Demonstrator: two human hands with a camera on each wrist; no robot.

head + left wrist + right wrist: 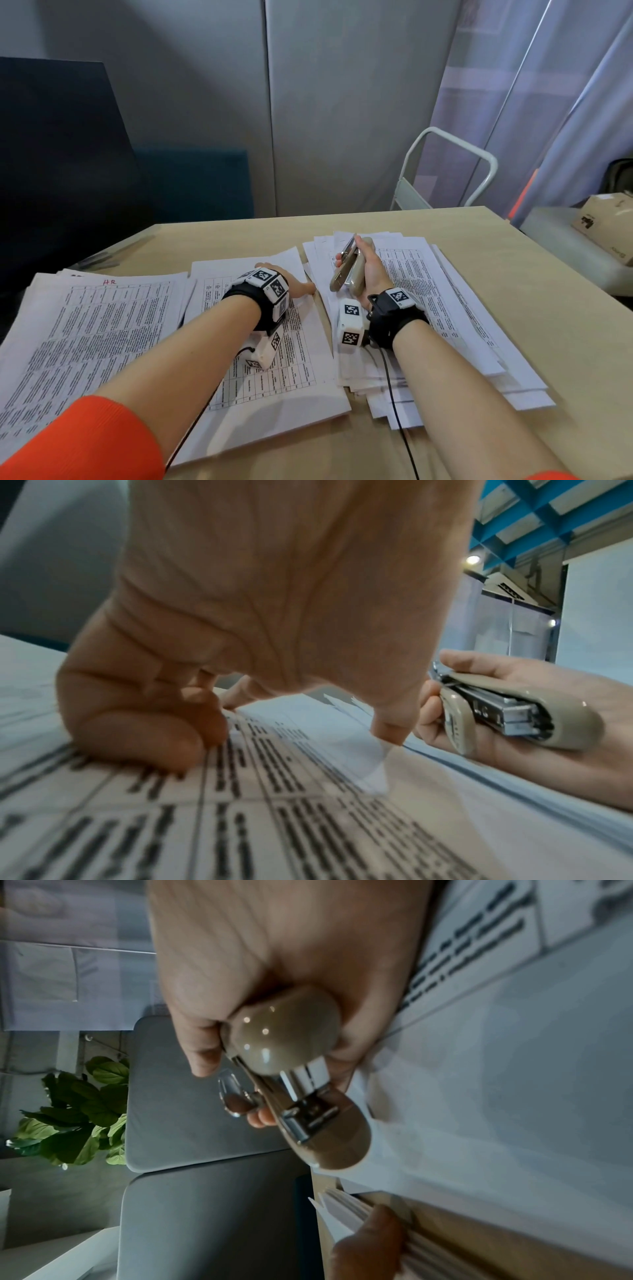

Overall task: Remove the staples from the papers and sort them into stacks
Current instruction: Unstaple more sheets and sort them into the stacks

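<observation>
While the papers lie spread out, this much is seen:

Table (513,308): light wood; three lots of printed papers are laid on it.
Left stack (85,329): set at the left side of the table; red letters are written near its top.
Middle stack (301,359): laid between the other two; dark tables of text are printed on it.
Right stack (455,308): loosely fanned, with its sheets slid apart at the edges.
Left hand (294,284): rested on the far right part of the middle stack.
Left grip: the outer fingers (137,723) are curled down onto the page; the thumb tip is pressed on a lifted white corner (371,767). Whether the corner is pinched cannot be told.
Right hand (371,274): held up above the right stack, not touching the paper.
Right grip: the fingers and thumb are wrapped around the stapler (349,274).
Stapler: beige with shiny metal inside; its silver end is pointed up and away.
Staples: too small to be seen in any view.
Sleeves (85,442): orange, pushed up the arms.
Wrists: black bands with white marked blocks are worn.
Box (606,222): brown card, set off to the right past the table.
</observation>
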